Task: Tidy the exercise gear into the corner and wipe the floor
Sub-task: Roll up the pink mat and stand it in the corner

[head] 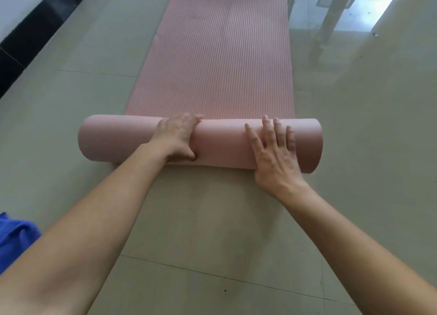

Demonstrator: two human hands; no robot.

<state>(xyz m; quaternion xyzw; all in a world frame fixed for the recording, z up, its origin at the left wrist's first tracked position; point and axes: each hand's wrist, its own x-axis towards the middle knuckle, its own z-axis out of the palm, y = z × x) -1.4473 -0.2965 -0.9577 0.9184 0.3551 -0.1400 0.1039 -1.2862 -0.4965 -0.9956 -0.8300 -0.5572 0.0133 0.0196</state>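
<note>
A pink ribbed exercise mat (217, 54) lies flat on the glossy tiled floor and runs away from me. Its near end is rolled into a thick roll (220, 144) lying crosswise. My left hand (177, 137) grips the roll left of its middle, fingers curled over the top and thumb on the near side. My right hand (274, 154) lies flat on the right part of the roll with its fingers straight and spread.
A dark skirting strip (26, 42) runs along the white wall at the left. Pale furniture legs (328, 23) stand close to the mat's right edge at the back. A blue cloth (14, 236) shows at the lower left.
</note>
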